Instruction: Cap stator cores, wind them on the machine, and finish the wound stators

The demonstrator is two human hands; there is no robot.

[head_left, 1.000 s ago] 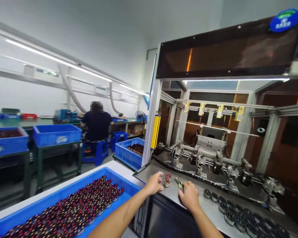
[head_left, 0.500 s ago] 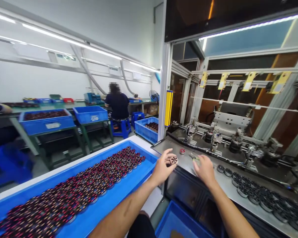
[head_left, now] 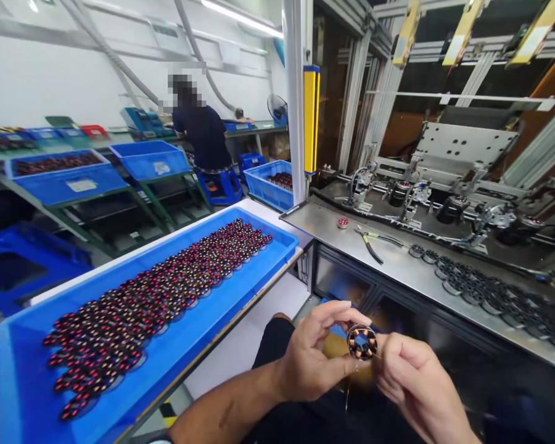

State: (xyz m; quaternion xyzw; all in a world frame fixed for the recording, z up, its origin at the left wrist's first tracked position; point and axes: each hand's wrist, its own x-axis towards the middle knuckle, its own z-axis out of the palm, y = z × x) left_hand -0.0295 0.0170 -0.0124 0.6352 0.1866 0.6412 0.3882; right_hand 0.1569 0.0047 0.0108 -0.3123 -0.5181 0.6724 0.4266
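- Wound ring (head_left: pixel 364 355), copper coils around its inside, held up above the person's lap.
- Left hand (head_left: pixel 312 357): its grip pinches the ring, index finger along the top and thumb below.
- Right hand (head_left: pixel 409 367): fingers curled together at the ring's right edge; I cannot tell whether this grip pinches anything.
- Thin wire (head_left: pixel 347 398) hanging down beneath the ring.
- Beyond the hands, a metal counter (head_left: pixel 321 217). On it, a small red-coiled piece (head_left: pixel 343 222) stands near a pair of pliers (head_left: pixel 374 250), handles spread.
- Farther right on the same counter, dark rings (head_left: pixel 472 293) sit close together.
- To the left, a long blue tray (head_left: pixel 213 333) with many red-and-copper wound pieces (head_left: pixel 166 283) packed side by side.
- Behind the counter, a machine (head_left: pixel 467 142) with metal clamps; a yellow bar (head_left: pixel 311 120) on its left post.
- In the background, a co-worker (head_left: pixel 203 135) seated on a blue stool (head_left: pixel 219 185).
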